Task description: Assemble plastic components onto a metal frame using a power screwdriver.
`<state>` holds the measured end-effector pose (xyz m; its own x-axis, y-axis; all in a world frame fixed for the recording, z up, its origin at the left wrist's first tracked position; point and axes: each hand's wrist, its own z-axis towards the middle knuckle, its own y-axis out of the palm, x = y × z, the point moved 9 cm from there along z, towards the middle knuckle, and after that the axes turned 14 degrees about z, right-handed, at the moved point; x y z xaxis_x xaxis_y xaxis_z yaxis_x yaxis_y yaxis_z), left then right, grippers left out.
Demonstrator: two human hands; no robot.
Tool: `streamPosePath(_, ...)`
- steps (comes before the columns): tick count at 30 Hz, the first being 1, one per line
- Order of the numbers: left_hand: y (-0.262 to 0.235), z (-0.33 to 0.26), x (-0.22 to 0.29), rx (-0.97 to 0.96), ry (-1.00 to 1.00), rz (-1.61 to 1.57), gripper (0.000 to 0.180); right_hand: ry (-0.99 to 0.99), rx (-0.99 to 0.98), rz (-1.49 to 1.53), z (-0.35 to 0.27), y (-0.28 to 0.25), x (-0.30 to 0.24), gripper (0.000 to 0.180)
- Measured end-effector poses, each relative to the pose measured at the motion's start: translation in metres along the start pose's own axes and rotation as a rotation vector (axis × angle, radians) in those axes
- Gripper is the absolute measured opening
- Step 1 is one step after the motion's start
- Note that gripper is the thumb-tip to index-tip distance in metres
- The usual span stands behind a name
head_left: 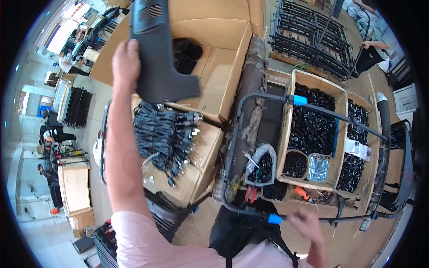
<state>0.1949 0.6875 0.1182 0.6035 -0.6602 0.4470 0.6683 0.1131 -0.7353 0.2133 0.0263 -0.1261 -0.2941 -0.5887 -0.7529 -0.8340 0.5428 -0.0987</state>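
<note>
Head view shows the left grip (125, 64) clamped on the dark panel (157, 67) at its right, which might twist because only one edge seems held; blurred right grip (307, 226) cannot be judged.

Dark-topped table (269, 123): padded roll (253, 67) along left edge. Wooden bin (285, 131) of small black parts toward right edge. Plastic bag (253, 164) of black pieces near front left corner, red-handled pliers (253, 195) just beside. Black tubular frame (268, 95) stretched across, over bin. Left of table, cardboard carton (209, 142) bearing dark cable bundle (156, 127).
</note>
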Motion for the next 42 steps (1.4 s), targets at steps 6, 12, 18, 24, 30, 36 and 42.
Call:
streamPosePath(6, 0.051, -0.289, 0.056, -0.328, -0.034, -0.050, 0.044, -0.418, -0.148, 0.571, 0.096, 0.045, -0.082, 0.055)
streamPosePath(12, 0.082, -0.434, 0.048, -0.621, -0.344, -0.309, 0.040, -0.511, -0.065, 0.354, 0.138, 0.123, -0.020, 0.045)
streamPosePath(18, 0.045, -0.478, 0.017, -0.373, -0.098, 0.120, 0.049, -0.465, -0.040, 0.347, 0.141, 0.147, 0.000, 0.038)
streamPosePath(24, 0.055, -0.526, 0.009, -0.498, -0.243, -0.216, 0.050, -0.380, 0.015, 0.195, 0.147, 0.146, 0.002, 0.037)
streamPosePath(30, 0.057, -0.535, 0.002, -0.492, -0.261, -0.213, 0.049, -0.474, 0.030, 0.239, 0.151, 0.147, 0.010, 0.039)
streamPosePath(36, 0.034, -0.499, 0.043, -0.370, -0.170, -0.057, 0.044, -0.492, 0.139, 0.165, 0.109, 0.051, -0.010, 0.045)
streamPosePath(42, 0.107, -0.520, 0.217, -0.882, 0.456, -0.306, 0.018, -0.119, -0.020, 0.382, -0.023, -0.045, 0.051, 0.025)
